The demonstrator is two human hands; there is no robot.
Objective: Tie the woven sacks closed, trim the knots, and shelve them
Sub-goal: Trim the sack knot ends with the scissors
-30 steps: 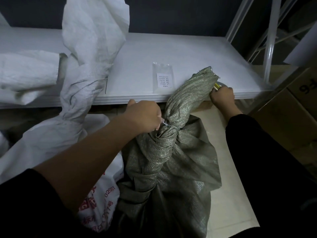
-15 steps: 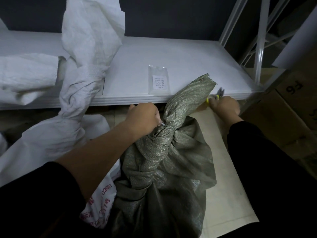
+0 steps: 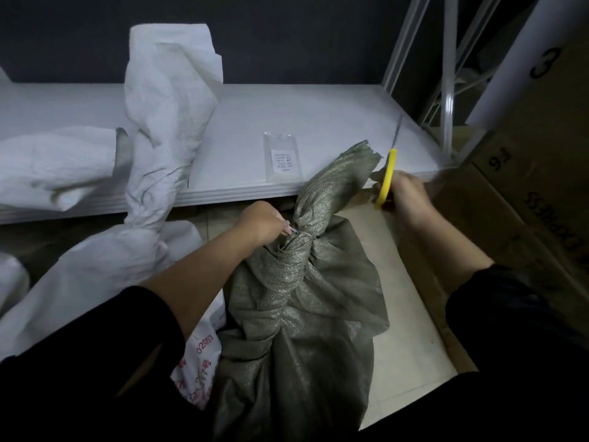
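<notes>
We had the green sack [image 3: 302,298] standing on the floor [image 3: 408,314] in front of the shelf [image 3: 318,129], its neck gathered and cinched with a thin tie [image 3: 298,232], so by our reckoning the tying of this one was done. Our left hand [image 3: 264,223] pinched the loose end of that tie right at the neck. Our right hand [image 3: 408,199], blurred, was curled round the yellow handles of the scissors [image 3: 387,177], held off to the right of the sack's floppy top, blades pointing up and apparently together. The trimming was not yet done, and the sack was not yet on the shelf. Beside it, a white sack [image 3: 165,148] leaned against the shelf edge with its neck twisted; we could not tell whether it was tied or trimmed. It too stood on the floor, so we judged at least two sacks were left to shelve. A small plastic bag [image 3: 282,159] lay on the shelf board, and a cardboard box [image 3: 526,193] stood at the right.
</notes>
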